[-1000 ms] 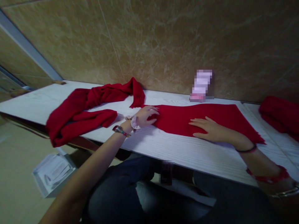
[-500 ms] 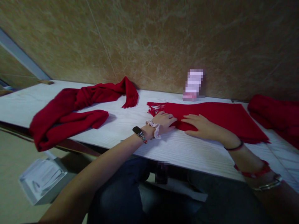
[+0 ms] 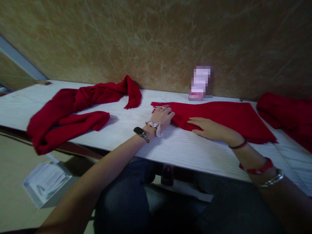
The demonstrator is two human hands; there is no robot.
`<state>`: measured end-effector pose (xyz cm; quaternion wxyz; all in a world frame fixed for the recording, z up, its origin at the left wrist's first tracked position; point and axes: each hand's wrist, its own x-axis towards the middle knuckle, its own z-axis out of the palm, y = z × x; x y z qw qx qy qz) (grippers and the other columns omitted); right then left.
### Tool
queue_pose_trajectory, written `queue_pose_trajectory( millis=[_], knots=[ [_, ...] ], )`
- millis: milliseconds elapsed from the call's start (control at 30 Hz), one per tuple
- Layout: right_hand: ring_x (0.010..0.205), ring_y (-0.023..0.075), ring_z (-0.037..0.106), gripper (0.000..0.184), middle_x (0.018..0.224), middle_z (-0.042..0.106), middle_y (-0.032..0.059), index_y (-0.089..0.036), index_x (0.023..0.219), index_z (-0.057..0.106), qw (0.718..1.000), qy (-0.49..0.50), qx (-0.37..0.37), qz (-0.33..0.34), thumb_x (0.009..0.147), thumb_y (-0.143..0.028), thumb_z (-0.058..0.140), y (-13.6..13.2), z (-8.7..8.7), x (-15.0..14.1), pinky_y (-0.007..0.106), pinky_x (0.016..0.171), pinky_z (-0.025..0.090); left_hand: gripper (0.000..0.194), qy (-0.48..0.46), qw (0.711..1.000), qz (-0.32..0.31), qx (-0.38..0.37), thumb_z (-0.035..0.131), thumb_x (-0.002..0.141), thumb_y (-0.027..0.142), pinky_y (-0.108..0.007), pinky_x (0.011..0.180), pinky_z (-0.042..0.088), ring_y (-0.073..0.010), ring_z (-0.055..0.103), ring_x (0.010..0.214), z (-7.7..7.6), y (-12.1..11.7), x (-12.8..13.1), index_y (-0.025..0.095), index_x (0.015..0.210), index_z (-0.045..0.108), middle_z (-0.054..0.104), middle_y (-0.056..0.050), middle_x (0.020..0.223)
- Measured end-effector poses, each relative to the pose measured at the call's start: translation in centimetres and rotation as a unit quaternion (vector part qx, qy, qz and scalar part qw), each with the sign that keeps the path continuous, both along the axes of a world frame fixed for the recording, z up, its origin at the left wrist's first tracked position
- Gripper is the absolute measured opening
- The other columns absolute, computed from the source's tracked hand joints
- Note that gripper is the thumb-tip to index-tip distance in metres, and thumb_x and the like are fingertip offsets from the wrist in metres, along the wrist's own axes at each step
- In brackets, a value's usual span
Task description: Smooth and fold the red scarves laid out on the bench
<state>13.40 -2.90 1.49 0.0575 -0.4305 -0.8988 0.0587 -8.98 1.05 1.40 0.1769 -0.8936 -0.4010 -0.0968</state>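
A red fringed scarf [image 3: 219,113] lies folded flat on the white table, its loose tassels pointing left. At that tasselled end, my left hand [image 3: 162,117] has its fingers curled in on the scarf's near corner; the fingertips are partly hidden. My right hand [image 3: 209,128] rests palm down on the near edge of the same scarf, fingers stretched out and flat. To the left, a second red scarf [image 3: 56,110] lies in a loose, crumpled loop and hangs slightly over the table's front edge.
More red cloth [image 3: 280,110] is heaped at the table's right end. A blurred-out upright item [image 3: 200,81] leans on the tiled wall [image 3: 156,42]. Below the white table [image 3: 131,136], a light box [image 3: 48,185] with papers or bags stands on the floor.
My left hand has shifted left toward the tassels, and its fingers have curled in. My right hand stays flat on the scarf. The whole view has shifted slightly.
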Motion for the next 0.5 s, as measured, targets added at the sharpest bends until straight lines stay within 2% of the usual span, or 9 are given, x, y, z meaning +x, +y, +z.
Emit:
queue_pose_trajectory(
  millis=[100,200,333,433,500],
  knots=[
    [0.119,0.0223,0.045,0.044,0.128,0.052,0.0085,-0.016,0.124,0.051,1.0,-0.004,0.008,0.005,0.082,-0.021,0.039,0.1,0.1,-0.1,0.041,0.1,0.037,0.022,-0.004,1.0,0.01,-0.002,0.046,0.082,0.014,-0.036,0.079,0.04,-0.024,0.058,0.092,0.2,0.2,0.0,0.015,0.095,0.063,0.062,-0.01,0.099],
    [0.119,0.022,0.045,0.044,0.128,0.051,0.0076,-0.017,0.125,0.05,1.0,-0.004,0.014,0.003,0.082,-0.021,0.04,0.0,0.2,-0.1,0.042,0.1,0.037,0.022,-0.014,0.999,0.041,-0.006,0.046,0.081,0.012,-0.036,0.08,0.039,-0.024,0.057,0.094,1.0,0.9,-1.4,0.016,0.094,0.063,0.062,-0.01,0.097],
    [0.12,0.0226,0.044,0.044,0.13,0.049,0.0099,-0.015,0.125,0.05,1.0,-0.014,0.012,-0.001,0.083,-0.025,0.041,-0.1,0.3,-0.1,0.041,0.1,0.037,0.029,-0.026,0.991,0.127,-0.028,0.041,0.079,0.005,-0.041,0.083,0.037,-0.0259,0.055,0.093,2.3,1.6,-4.9,0.014,0.093,0.064,0.062,-0.012,0.095],
    [0.12,0.023,0.043,0.044,0.13,0.049,0.0117,-0.012,0.124,0.051,1.0,-0.015,0.009,-0.004,0.083,-0.027,0.042,-0.1,0.1,-0.2,0.041,0.1,0.037,0.029,-0.05,0.976,0.197,-0.073,0.044,0.074,0.002,-0.049,0.086,0.034,-0.0303,0.052,0.097,3.2,1.5,-6.7,0.012,0.094,0.064,0.06,-0.013,0.097],
    [0.12,0.0228,0.044,0.044,0.129,0.05,0.0116,-0.012,0.123,0.051,1.0,-0.008,0.013,-0.003,0.084,-0.028,0.041,-0.1,0.0,-0.2,0.041,0.1,0.037,0.032,-0.08,0.975,0.174,-0.112,0.046,0.072,0.002,-0.052,0.086,0.034,-0.0328,0.049,0.1,3.4,1.2,-6.6,0.011,0.099,0.062,0.058,-0.014,0.103]
  ],
)
